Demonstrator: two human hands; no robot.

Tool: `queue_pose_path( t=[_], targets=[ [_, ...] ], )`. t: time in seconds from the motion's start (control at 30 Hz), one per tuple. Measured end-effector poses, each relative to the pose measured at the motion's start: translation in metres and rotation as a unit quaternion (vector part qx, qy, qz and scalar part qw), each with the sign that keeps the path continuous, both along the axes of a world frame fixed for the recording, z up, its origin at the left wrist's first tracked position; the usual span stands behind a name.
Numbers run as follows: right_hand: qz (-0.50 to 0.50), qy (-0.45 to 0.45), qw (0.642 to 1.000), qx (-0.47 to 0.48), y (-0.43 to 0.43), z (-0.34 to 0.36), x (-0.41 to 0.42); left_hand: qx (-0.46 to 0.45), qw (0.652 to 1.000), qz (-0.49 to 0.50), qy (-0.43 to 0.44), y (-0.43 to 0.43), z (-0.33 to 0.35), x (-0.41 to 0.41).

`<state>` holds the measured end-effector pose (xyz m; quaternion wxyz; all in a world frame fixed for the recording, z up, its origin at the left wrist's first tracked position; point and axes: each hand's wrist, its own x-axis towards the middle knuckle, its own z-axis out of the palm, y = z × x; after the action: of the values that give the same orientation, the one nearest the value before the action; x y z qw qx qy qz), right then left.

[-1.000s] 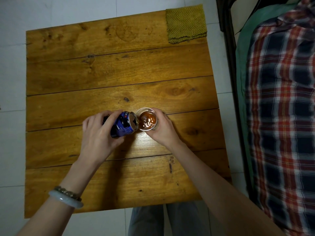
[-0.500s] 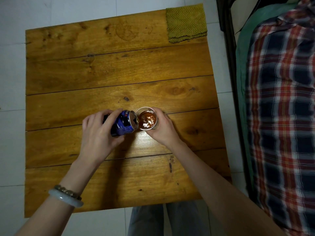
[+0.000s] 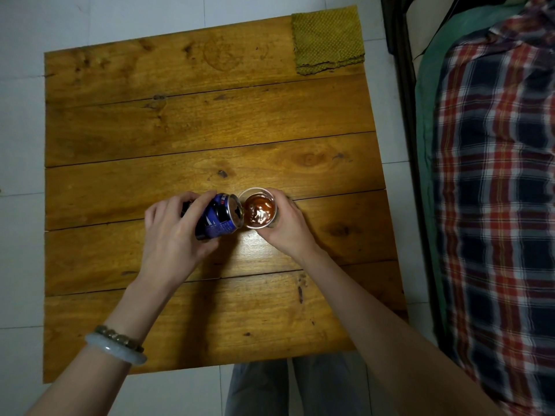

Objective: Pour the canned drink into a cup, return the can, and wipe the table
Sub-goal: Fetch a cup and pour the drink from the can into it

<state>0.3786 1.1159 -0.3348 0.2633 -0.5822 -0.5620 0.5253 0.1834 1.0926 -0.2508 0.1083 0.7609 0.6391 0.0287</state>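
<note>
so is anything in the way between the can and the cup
Nothing visible: the can, tilted in the left hand, has its mouth at the rim of the cup held by the right hand.

This is a home, a bedroom by the look of it. At 3 o'clock a bed (image 3: 420, 187) runs along the edge of the view: a dark frame (image 3: 402, 115), a green sheet (image 3: 429, 85) and over it a plaid blanket (image 3: 495, 205) in red, navy and white. The floor (image 3: 21, 145) is pale square tile with grey joints. In the middle stands a small counter (image 3: 180, 130) of varnished planks, knotted and stained, with a folded yellow-green cloth (image 3: 327, 40) at its 1 o'clock corner.
</note>
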Motion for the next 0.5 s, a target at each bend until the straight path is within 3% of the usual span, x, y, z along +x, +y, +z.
queue_pose_path(
  t=[0.5],
  targets=[
    [0.005,0.003,1.000,-0.002,0.0009,0.0021,0.0013,-0.003,1.000,-0.004,0.010,0.0010,-0.0004,-0.0002]
  ],
)
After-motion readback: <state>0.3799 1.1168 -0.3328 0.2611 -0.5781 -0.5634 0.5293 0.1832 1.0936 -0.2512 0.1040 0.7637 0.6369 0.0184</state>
